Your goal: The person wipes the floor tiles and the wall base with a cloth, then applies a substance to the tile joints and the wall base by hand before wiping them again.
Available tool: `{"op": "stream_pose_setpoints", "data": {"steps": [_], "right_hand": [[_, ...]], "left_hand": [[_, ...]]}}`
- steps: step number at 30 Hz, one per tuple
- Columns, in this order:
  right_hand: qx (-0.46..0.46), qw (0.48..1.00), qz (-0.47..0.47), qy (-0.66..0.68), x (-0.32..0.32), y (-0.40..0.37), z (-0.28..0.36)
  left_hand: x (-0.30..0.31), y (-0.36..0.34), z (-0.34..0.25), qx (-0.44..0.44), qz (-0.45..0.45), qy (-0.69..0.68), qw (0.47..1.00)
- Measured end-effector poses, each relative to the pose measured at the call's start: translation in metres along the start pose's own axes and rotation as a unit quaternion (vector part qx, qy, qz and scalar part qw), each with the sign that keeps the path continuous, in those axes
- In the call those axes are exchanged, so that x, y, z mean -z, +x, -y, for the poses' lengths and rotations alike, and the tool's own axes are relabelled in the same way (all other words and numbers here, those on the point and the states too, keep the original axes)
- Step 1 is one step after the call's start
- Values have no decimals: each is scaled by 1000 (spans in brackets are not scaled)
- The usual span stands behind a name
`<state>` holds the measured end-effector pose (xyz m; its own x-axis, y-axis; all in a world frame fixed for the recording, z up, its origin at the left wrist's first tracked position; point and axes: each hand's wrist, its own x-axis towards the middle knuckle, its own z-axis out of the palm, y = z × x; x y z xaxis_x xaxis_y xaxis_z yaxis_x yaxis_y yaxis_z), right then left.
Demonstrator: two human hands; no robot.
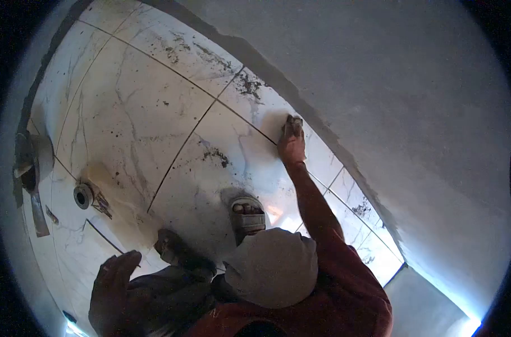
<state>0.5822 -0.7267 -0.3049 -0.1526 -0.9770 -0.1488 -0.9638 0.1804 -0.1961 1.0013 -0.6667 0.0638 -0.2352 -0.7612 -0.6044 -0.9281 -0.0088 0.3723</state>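
Note:
My right hand [292,147] reaches forward to the marbled white tile floor [188,135]. Its fingers are curled down on a tile near the wall's base, closed around something small and dark that I cannot make out. At lower left, my left hand [112,289] is raised in shadow, thumb and fingers apart, with nothing seen in it. My bent knee [272,269] in grey cloth and a sandalled foot [247,216] are between the hands.
A grey wall [413,106] rises along the right, with a rough dark strip at its base. At left are a round ring-like fitting [83,196], a flat-bladed tool [39,216] and a pale rounded object [42,157]. Dark crumbs [217,157] dot the tiles.

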Motion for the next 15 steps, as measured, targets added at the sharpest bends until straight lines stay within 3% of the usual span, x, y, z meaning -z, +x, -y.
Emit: {"op": "stream_pose_setpoints", "data": {"steps": [1,4,6,7,9,10,11,14,15], "right_hand": [[24,999,-39,8,-3,-6,-11],[54,997,-27,-40,19,-41,-73],[10,998,-58,-27,55,-44,-52],[8,998,-53,-27,43,-40,-47],[-47,979,-93,174,-4,-14,-51],[34,972,-209,101,-53,-8,-65],[62,980,-186,-29,-18,-6,-22],[64,995,-73,7,-21,-18,-76],[63,995,-71,-3,10,-29,-73]], "left_hand": [[0,1,-2,-2,0,-1,1000],[-2,-1,-4,-3,-3,-5,1000],[-3,-6,0,5,-4,-4,1000],[-2,-9,2,4,-3,-1,1000],[-3,-8,3,2,-3,0,1000],[-6,-5,1,0,-2,-2,1000],[-6,-4,2,-3,0,-2,1000],[-4,-1,0,-13,5,-3,1000],[-3,-1,1,-14,7,-1,1000]]}}
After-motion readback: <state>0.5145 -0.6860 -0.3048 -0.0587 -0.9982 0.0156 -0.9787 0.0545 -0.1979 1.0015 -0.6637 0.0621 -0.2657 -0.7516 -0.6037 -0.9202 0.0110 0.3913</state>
